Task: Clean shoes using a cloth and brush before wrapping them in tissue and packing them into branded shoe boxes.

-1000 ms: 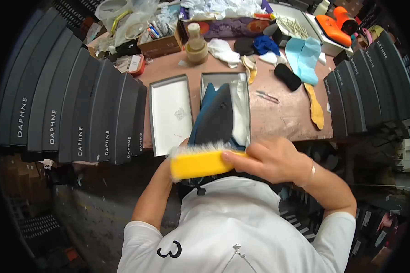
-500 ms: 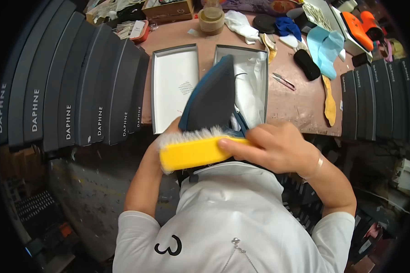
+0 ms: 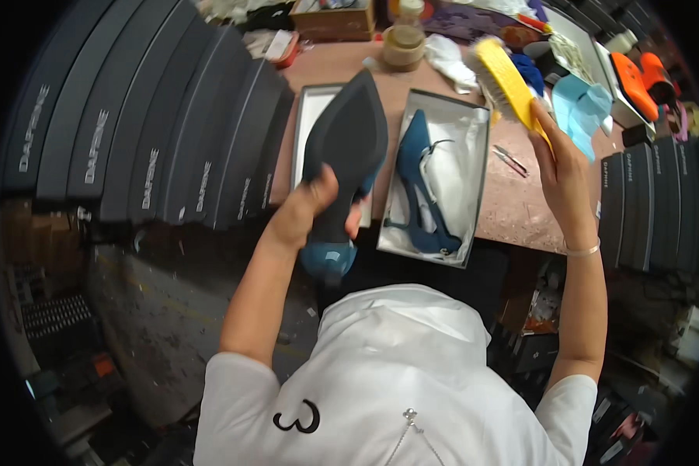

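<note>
Cluttered brown table flanked by stacked dark boxes; left hand grips shoe, right hand grips brush.

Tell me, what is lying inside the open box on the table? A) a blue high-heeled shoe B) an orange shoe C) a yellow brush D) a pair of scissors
A: a blue high-heeled shoe lies on the white paper in the open box, while the yellow brush is up in the right hand, away from the box.
</note>
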A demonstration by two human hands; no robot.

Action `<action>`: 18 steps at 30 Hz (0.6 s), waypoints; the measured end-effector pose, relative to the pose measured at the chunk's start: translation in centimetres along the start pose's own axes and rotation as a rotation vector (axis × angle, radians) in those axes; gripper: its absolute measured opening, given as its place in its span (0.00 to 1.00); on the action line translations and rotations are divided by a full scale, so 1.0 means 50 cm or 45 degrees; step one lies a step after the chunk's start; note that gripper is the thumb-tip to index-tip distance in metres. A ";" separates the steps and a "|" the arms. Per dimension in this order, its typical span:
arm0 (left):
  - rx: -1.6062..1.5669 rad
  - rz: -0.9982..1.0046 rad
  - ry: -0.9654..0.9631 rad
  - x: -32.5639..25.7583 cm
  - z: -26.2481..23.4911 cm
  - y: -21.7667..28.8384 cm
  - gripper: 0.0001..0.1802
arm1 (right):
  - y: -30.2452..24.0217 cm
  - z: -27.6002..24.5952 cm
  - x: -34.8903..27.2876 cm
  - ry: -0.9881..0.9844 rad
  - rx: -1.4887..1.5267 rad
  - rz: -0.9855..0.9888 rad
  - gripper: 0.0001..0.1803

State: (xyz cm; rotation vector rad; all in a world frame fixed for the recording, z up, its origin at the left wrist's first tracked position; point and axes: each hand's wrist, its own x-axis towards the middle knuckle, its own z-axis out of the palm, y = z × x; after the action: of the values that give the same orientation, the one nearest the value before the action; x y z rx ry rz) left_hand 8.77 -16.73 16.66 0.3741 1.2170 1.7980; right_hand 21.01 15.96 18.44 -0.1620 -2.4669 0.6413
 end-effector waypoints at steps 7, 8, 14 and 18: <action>-0.382 -0.081 0.448 0.036 0.010 0.017 0.40 | -0.242 0.062 -0.067 -0.653 0.108 -0.353 0.25; -0.445 0.008 0.293 0.030 -0.013 0.032 0.41 | -0.227 0.048 -0.107 -0.760 0.045 -0.326 0.25; -0.415 0.197 0.299 0.044 -0.037 0.059 0.43 | -0.148 -0.029 -0.121 -0.374 0.117 -0.088 0.25; -0.519 0.167 0.378 0.076 -0.024 0.032 0.43 | -0.251 0.000 -0.091 -0.153 0.274 -0.492 0.25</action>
State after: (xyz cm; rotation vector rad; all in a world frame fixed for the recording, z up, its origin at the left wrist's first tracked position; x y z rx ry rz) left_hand 5.07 -14.54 16.63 -0.0512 1.0011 2.2149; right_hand 25.11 3.78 22.14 0.4374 -2.4233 0.7526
